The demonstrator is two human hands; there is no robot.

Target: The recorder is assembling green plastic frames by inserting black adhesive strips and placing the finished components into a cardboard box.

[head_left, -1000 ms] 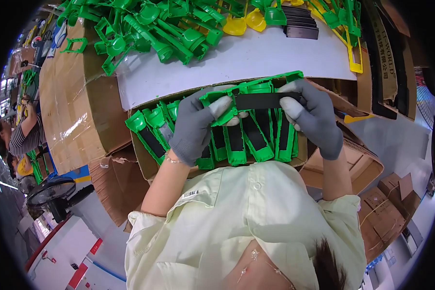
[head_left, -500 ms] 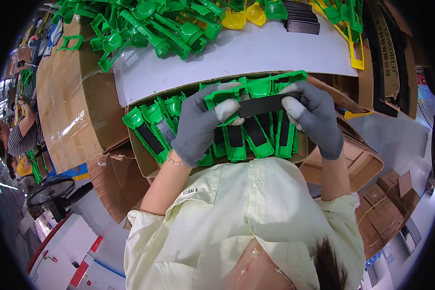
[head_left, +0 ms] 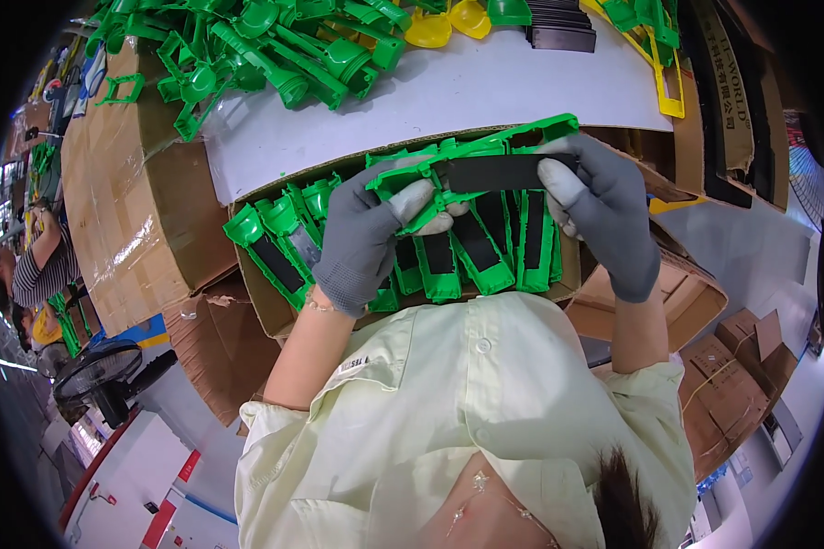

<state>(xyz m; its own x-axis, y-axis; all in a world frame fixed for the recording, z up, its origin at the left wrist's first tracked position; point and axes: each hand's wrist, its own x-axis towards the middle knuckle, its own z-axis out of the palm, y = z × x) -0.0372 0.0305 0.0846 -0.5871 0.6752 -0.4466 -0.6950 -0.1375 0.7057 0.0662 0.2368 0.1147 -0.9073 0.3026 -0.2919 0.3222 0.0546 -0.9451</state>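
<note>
In my gloved left hand [head_left: 371,224] is the left end of a green plastic part [head_left: 410,188], a long open frame slanting up to the right. My right hand [head_left: 600,206], also in a grey glove with pale fingertips, pinches the right end of a flat black strip [head_left: 496,172]. That strip lies along the green part, its left end against the frame; whether it sits inside cannot be made out. Below both hands is an open cardboard box [head_left: 256,291] holding rows of similar green parts [head_left: 471,254], several with black strips in them.
A white board [head_left: 330,135] lies behind the box, bearing a heap of green parts [head_left: 256,50], yellow parts [head_left: 428,29] and a stack of black strips [head_left: 561,26]. Cartons stand at the left [head_left: 110,197] and lower right [head_left: 719,384]. A black fan [head_left: 101,375] and another person [head_left: 41,261] are at left.
The green part and the black strip have risen slightly, and the strip lies more nearly level along the part. Both hands keep their grips.
</note>
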